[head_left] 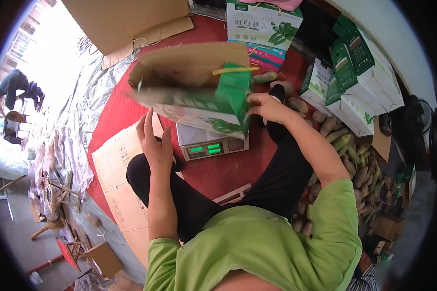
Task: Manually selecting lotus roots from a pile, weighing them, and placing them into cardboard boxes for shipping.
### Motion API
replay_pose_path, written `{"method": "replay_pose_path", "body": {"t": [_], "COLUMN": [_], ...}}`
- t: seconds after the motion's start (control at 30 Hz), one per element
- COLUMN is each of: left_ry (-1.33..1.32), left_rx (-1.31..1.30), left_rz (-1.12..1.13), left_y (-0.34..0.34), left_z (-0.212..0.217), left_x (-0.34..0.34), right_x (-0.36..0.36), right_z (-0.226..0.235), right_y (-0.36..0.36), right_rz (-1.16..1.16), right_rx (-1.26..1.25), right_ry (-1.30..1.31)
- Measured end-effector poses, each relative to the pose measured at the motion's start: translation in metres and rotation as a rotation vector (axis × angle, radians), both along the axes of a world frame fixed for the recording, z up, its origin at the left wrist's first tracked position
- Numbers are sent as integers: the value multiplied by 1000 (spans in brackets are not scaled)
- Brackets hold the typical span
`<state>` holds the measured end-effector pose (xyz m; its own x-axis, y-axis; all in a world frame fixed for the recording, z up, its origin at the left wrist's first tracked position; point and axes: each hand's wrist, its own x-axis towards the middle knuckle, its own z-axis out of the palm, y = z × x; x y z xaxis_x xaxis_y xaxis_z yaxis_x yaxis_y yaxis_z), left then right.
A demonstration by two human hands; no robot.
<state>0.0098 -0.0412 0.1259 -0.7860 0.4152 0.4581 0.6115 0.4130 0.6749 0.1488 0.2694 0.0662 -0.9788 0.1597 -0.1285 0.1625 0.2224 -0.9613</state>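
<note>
Right hand (pixel 267 107): fingers bent at the carton's (pixel 189 105) right end, I can't tell my hold
Left hand (pixel 155 145): open, holding nothing
Scale (pixel 213 149): front edge glowing green

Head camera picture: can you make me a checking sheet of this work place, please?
Surface: red mat, with flat cardboard toward the left.
Things in use: open box, blurred at its left end, above the lit scale; whether it rests there is unclear.
Clutter: vegetables heaped at right; white-and-green cartons beyond.
Left hand: open, near the box; touching unclear.
Right hand: fingers at the box's green end.
Cables: nothing seen for sure.
Surroundings: pale plastic sheet and another person at left.
</note>
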Motion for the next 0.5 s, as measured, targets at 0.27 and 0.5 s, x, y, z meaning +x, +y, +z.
{"method": "replay_pose_path", "body": {"t": [0.27,0.5], "left_ry": [252,281], "left_rx": [-225,-492], "left_rz": [48,57], "left_y": [7,14], "left_z": [1,-2], "left_x": [5,3], "right_x": [12,5], "right_z": [-19,-13], "right_y": [23,16], "right_rz": [-351,-508], "right_rx": [68,-18], "right_ry": [-499,-491]}}
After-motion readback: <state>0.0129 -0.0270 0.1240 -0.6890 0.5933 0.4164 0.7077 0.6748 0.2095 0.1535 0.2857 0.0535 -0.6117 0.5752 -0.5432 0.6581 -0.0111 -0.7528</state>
